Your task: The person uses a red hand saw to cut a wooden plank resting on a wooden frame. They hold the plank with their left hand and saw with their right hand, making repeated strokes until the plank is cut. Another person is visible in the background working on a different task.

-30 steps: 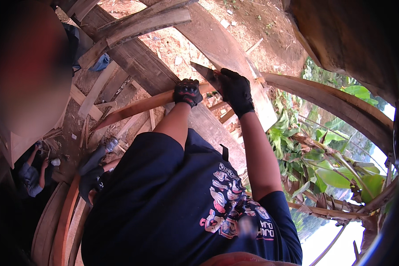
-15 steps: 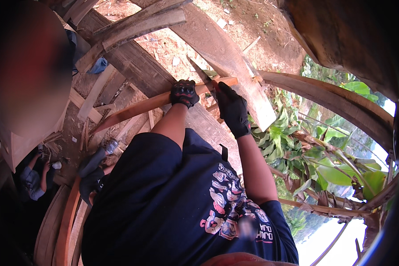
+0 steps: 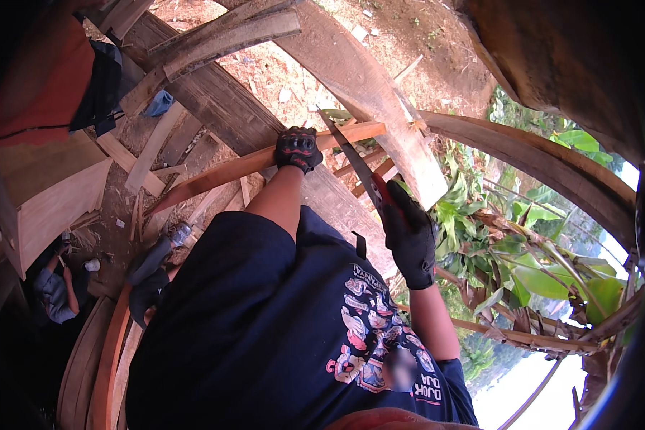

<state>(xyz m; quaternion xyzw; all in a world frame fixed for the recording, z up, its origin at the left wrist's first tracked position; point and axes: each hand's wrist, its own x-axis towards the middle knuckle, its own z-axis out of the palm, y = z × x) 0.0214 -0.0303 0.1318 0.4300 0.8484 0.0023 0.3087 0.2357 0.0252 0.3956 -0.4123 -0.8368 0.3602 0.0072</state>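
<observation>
A long reddish wooden strip [image 3: 226, 174] lies slantwise across heavier planks. My left hand [image 3: 298, 150], in a black glove, is closed over the strip and presses it down. To the right of that grip, the blade of a hand saw [image 3: 352, 156] crosses the strip near its right end. My right hand [image 3: 408, 233], gloved in black, is wrapped around the saw's red and black handle. The blade points up and to the left, away from my body. How deep the saw sits in the wood cannot be made out.
Thick planks [image 3: 218, 100] run under and beyond the strip, over ground littered with wood chips. At left stand a person in red [image 3: 39, 79] and a pale wooden panel [image 3: 61, 208]. Other people [image 3: 54, 290] sit lower left. Leafy plants [image 3: 537, 279] grow at right.
My right hand has pulled the saw back toward my body, down and to the right. The left hand stays on the strip. The person at far left has moved upward and away.
</observation>
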